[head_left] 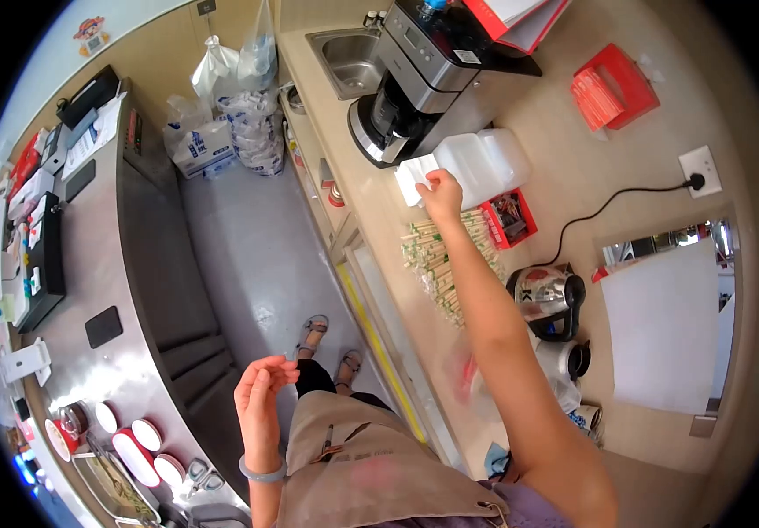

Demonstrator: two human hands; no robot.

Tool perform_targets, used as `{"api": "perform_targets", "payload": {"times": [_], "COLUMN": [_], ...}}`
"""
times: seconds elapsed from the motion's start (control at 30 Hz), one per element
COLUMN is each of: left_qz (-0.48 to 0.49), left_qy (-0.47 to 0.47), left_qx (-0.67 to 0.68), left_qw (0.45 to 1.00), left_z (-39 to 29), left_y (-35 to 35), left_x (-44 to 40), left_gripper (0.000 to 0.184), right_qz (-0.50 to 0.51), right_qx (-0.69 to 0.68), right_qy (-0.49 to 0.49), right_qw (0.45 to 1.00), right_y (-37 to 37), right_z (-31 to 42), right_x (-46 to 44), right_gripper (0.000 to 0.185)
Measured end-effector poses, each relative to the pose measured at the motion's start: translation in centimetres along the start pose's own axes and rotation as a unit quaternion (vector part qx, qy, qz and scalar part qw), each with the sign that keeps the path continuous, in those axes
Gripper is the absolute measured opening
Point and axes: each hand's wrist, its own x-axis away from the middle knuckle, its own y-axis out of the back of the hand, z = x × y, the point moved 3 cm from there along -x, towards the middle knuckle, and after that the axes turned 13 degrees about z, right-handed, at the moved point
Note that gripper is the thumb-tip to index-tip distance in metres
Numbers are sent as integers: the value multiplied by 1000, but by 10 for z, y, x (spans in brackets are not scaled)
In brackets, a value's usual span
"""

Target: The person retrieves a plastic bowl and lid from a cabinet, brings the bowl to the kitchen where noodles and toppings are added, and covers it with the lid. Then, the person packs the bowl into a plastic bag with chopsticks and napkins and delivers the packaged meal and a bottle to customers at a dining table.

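My right hand [441,194] reaches over the counter, its fingers closed at the edge of a white paper item [415,179]; whether it grips the paper is hard to tell. Right beside it lie translucent plastic containers [476,167]. Below the hand is a bundle of wrapped chopsticks [437,264], with a small red box of packets [510,218] to its right. The coffee machine [397,106] stands just above the paper. My left hand [261,392] is held over the floor in front of the apron, fingers curled loosely and apart, holding nothing.
A sink [344,66] is set in the counter's far end. An electric kettle [542,295] stands near the wall, with its black cord at the socket [701,172]. Plastic bags [252,123] sit on the floor ahead. A steel counter [98,238] runs along the left.
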Motion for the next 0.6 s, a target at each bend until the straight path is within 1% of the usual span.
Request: {"api": "perform_targets", "payload": {"times": [0.07, 0.1, 0.13, 0.2, 0.23, 0.27, 0.33, 0.37, 0.4, 0.47, 0.6], "left_qz": [-11, -20, -27, -34, -38, -38, -42, -41, -41, -26, 9], "left_qy": [14, 18, 21, 34, 31, 35, 32, 31, 33, 36, 56], "left_qx": [1, 1, 0, 3, 1, 5, -4, 0, 3, 12, 4], "left_qw": [1000, 1000, 999, 999, 999, 999, 999, 999, 999, 999, 998], "left_z": [3, 4, 3, -4, -8, -11, -16, -19, -22, -27, -32], "left_y": [4, 9, 14, 22, 25, 29, 35, 36, 37, 37, 33], "left_x": [-15, -22, -31, -46, -57, -67, -83, -91, -99, -113, -136], "left_gripper": [30, 30, 30, 30, 29, 29, 29, 29, 29, 29, 29], "right_qz": [-7, 21, 25, 114, 133, 134, 185, 187, 188, 202, 204], "right_qx": [148, 150, 153, 141, 95, 99, 4, -46, -43, -96, -134], "right_qy": [46, 38, 34, -45, -70, -73, -92, -101, -103, -188, -191], "right_qw": [988, 988, 987, 982, 984, 983, 978, 976, 976, 956, 951], "right_y": [-9, -14, -14, -13, -10, -6, 0, 2, 4, 6, 5], "right_z": [1, -2, -7, -23, -30, -34, -43, -44, -45, -50, -57], "right_x": [-16, -21, -28, -35, -40, -45, -46, -45, -47, -46, -46], "right_gripper": [31, 31, 31, 28, 26, 26, 26, 24, 24, 21, 20]}}
